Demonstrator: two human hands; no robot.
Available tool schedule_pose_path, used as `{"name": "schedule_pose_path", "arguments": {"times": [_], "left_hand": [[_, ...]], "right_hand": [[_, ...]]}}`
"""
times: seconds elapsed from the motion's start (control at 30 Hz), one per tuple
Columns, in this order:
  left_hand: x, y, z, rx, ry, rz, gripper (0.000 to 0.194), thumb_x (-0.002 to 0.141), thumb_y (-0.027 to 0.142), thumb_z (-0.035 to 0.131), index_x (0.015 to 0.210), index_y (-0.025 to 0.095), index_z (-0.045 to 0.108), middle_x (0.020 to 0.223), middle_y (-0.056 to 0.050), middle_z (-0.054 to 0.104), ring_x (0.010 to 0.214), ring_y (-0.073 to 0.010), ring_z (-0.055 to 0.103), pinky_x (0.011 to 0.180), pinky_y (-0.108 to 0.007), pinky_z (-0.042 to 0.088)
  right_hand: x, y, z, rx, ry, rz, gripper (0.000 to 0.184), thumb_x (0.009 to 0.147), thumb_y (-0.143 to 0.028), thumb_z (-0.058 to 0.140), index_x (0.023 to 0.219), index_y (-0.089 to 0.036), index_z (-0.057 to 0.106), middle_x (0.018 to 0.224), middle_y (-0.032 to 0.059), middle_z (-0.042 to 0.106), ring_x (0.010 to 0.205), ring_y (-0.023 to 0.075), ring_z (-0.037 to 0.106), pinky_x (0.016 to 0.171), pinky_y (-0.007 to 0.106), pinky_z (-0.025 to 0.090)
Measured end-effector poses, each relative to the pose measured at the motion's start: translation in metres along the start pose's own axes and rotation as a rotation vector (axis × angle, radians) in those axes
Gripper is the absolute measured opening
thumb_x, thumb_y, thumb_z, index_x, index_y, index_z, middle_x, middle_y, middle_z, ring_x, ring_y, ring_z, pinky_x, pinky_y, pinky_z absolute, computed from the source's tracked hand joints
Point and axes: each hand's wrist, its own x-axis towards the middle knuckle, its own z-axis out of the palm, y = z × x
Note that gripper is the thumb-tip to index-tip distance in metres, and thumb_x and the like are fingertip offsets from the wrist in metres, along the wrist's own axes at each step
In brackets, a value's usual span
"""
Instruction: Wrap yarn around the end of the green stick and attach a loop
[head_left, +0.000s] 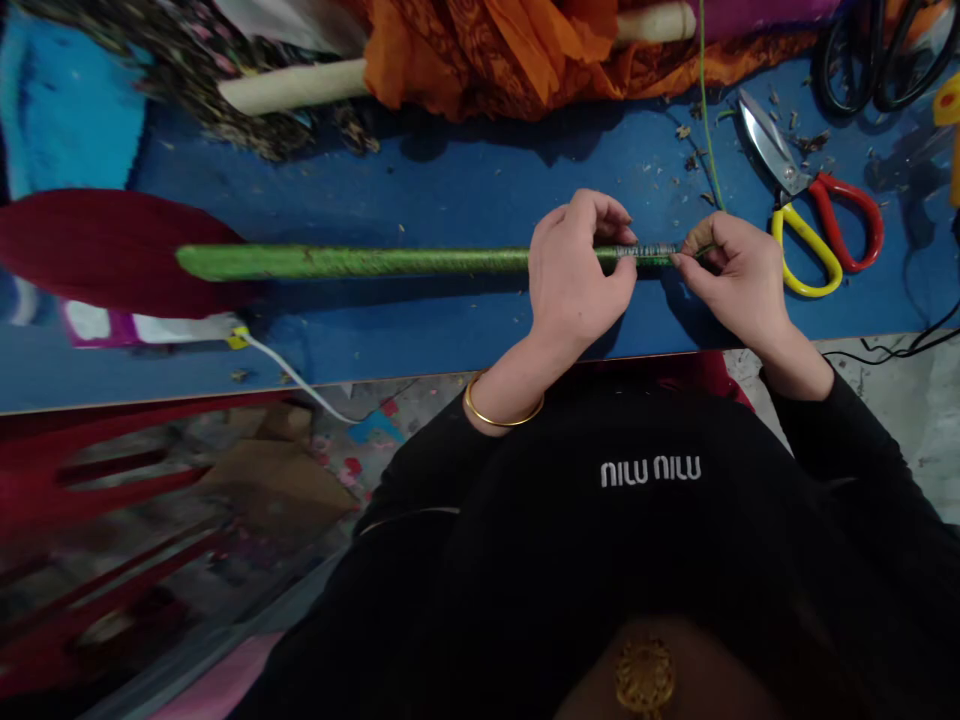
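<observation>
A long green rod (pixel 390 262) lies lengthwise over the blue table. Its wide left end rests over a dark red oval piece (pixel 97 250). My left hand (pixel 574 275) is closed around the rod near its right end, thumb and fingers on either side. Just beyond those fingers, a band of pale coils (pixel 651 250) is wound round the rod. My right hand (pixel 739 275) is pinched at the rod's right tip, fingertips together. A thin green cord (pixel 707 110) runs from the top of the view down to this hand, and its end is hidden by the fingers.
Scissors with red and yellow handles (pixel 810 200) lie open right of my right hand. Black-handled scissors (pixel 847 60) are at the top right. Orange cloth (pixel 480 60) and a pale wooden stick (pixel 292 88) line the back. A white cable (pixel 292 370) hangs over the table's front edge.
</observation>
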Motion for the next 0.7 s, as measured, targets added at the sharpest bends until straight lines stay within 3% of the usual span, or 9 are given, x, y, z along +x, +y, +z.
{"name": "schedule_pose_path", "arguments": {"times": [0.2,0.37,0.7], "left_hand": [[-0.0002,0.0001,-0.0002,-0.072,0.052,0.007,0.023,0.089,0.013,0.067,0.105,0.027,0.057,0.095,-0.001,0.073,0.099,-0.0248,0.074,0.107,-0.051,0.055],[-0.0005,-0.0006,0.0045,-0.059,0.053,0.011,0.033,0.085,0.014,0.076,0.108,0.027,0.057,0.095,0.000,0.072,0.104,-0.0269,0.074,0.112,-0.055,0.051],[-0.0008,-0.0012,0.0021,-0.059,0.034,-0.014,0.028,0.089,0.020,0.074,0.108,0.026,0.055,0.097,-0.002,0.073,0.102,-0.0263,0.074,0.110,-0.053,0.054]], "right_hand": [[0.0006,-0.0029,0.0000,0.012,-0.013,0.024,0.015,0.082,-0.016,0.073,0.078,-0.021,0.060,0.066,-0.0035,0.047,0.067,0.0141,0.048,0.066,0.032,0.040],[0.0004,-0.0033,-0.0001,0.020,-0.013,0.025,0.017,0.082,-0.015,0.074,0.078,-0.022,0.059,0.066,-0.0037,0.046,0.068,0.0151,0.049,0.069,0.034,0.042],[0.0006,-0.0025,-0.0001,-0.023,-0.014,0.024,0.014,0.083,-0.018,0.073,0.079,-0.022,0.060,0.068,-0.0023,0.050,0.068,0.0155,0.051,0.067,0.034,0.043]]}}
